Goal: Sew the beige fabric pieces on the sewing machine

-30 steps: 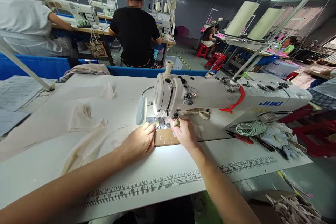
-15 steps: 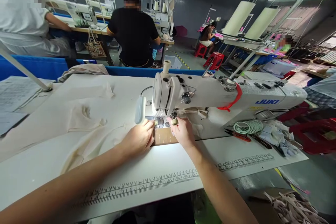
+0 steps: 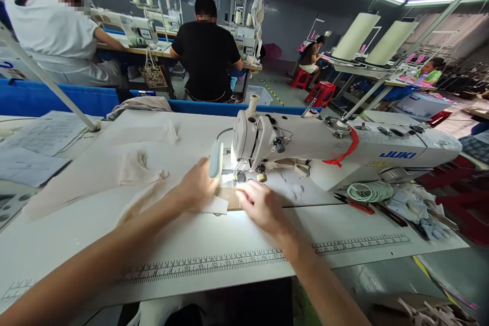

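My left hand is smeared by motion just left of the sewing machine's needle area, beside a small pale lamp. Whether its fingers grip anything is unclear. A flat white piece sticks out below that hand, over the brown plate. My right hand is closed in front of the presser foot, its thumb and fingertips together above the brown plate. What they hold, if anything, is too small to name. Cream fabric lies on the table left of the machine.
Red-handled snips, a coil of pale green cord and fabric scraps lie at the right. A printed ruler runs along the front edge. Papers rest at the left. Co-workers sit at machines beyond the blue partition.
My left hand has moved up and away from the needle, and the white piece now shows below it. My right hand has drawn back toward the table's front. The camera view has shifted.
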A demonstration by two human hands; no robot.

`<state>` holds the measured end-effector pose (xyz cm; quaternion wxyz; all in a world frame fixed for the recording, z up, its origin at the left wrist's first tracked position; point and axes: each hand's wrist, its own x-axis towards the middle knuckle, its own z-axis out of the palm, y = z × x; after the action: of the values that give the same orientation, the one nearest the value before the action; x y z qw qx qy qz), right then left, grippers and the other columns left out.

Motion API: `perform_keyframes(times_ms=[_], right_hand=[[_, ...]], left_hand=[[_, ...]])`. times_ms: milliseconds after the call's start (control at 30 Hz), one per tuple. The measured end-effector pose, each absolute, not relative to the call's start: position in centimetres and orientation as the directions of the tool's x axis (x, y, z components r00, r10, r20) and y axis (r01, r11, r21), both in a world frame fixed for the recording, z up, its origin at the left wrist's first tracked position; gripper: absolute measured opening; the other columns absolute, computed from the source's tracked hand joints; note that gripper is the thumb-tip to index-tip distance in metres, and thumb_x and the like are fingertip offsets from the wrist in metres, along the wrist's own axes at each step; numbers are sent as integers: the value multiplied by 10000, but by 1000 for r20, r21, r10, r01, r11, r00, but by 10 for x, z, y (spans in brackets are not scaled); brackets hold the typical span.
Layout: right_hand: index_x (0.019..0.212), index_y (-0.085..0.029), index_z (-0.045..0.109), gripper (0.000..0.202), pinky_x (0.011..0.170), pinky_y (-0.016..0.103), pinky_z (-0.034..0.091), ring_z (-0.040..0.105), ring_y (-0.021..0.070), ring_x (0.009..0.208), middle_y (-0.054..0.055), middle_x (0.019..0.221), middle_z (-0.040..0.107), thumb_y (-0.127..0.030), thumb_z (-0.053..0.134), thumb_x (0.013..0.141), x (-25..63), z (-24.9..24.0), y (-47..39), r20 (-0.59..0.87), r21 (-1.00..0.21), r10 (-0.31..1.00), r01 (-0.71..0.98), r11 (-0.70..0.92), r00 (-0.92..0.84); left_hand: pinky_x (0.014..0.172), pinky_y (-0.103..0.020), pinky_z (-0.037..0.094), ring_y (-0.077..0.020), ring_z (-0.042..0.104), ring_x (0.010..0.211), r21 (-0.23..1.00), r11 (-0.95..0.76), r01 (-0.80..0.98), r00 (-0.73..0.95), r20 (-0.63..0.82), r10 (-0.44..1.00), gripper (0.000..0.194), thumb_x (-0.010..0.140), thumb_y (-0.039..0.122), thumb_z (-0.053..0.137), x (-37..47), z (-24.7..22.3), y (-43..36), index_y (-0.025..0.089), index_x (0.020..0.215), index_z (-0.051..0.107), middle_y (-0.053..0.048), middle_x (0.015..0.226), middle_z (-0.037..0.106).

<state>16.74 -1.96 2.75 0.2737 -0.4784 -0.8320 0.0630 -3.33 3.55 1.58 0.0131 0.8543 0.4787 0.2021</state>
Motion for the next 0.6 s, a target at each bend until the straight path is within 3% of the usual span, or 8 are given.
perform_keyframes(times_ms=[67, 133, 200, 267, 333, 433, 500, 600], right_hand=[[1083, -171, 611, 247, 897, 391, 420, 534, 256, 1016, 102, 1089, 623, -287, 548, 875, 148, 34, -34, 371, -258, 751, 716, 649, -546], [1268, -142, 495, 594, 1071, 514, 270, 372, 326, 1247, 150, 1336, 481, -477, 653, 804, 132, 35, -48, 339, -197, 668, 644, 739, -663], [1357, -106, 393, 885, 1119, 570, 147, 277, 354, 1311, 177, 1393, 414, -648, 669, 714, 122, 30, -62, 315, -214, 624, 587, 781, -715], [1385, -92, 351, 984, 1102, 594, 164, 346, 357, 1247, 180, 1317, 475, -687, 675, 671, 119, 22, -77, 293, -249, 611, 559, 791, -735], [1337, -94, 422, 799, 1020, 561, 312, 463, 322, 1074, 147, 1145, 568, -542, 694, 733, 120, 12, -94, 302, -263, 595, 535, 803, -745], [1082, -123, 604, 241, 772, 406, 451, 500, 241, 838, 82, 874, 607, -190, 529, 863, 121, 0, -120, 406, -333, 569, 465, 821, -715], [998, -143, 631, 239, 705, 365, 441, 500, 224, 819, 74, 842, 616, -92, 427, 885, 121, -2, -133, 489, -446, 596, 404, 798, -637], [1089, -176, 622, 284, 767, 377, 449, 530, 217, 849, 68, 896, 643, -98, 427, 898, 122, 1, -147, 544, -644, 664, 253, 722, -513]], left_hand=[[683, -369, 444, -277, 552, 866, 187, -348, 918, 305, 224, 925, 223, 839, 277, 425, -46, 25, 41, 136, 919, 578, -121, 892, 606], [655, -354, 411, -259, 549, 767, 199, -255, 946, 246, 73, 967, 232, 838, 353, 431, -58, 34, 40, 162, 859, 560, -72, 749, 594], [629, -312, 374, -209, 522, 672, 312, -239, 920, 279, -89, 956, 261, 843, 416, 424, -72, 41, 31, 188, 797, 543, -16, 643, 543], [567, -269, 337, -162, 467, 581, 525, -212, 824, 363, -202, 910, 304, 846, 468, 423, -90, 47, 14, 196, 753, 523, 19, 577, 459], [488, -237, 294, -120, 374, 490, 704, -81, 706, 420, -323, 848, 341, 828, 522, 464, -110, 51, -11, 196, 740, 511, 49, 534, 351], [422, -209, 236, -85, 276, 457, 787, 143, 600, 417, -460, 784, 372, 816, 553, 520, -138, 55, -56, 188, 748, 537, 56, 556, 311], [427, -199, 243, -79, 296, 469, 795, 190, 576, 406, -480, 778, 355, 822, 537, 542, -151, 56, -86, 186, 798, 591, 47, 576, 367], [494, -196, 363, -106, 462, 512, 772, 235, 591, 436, -551, 712, 331, 812, 488, 589, -167, 53, -129, 232, 1014, 646, 33, 588, 508]])
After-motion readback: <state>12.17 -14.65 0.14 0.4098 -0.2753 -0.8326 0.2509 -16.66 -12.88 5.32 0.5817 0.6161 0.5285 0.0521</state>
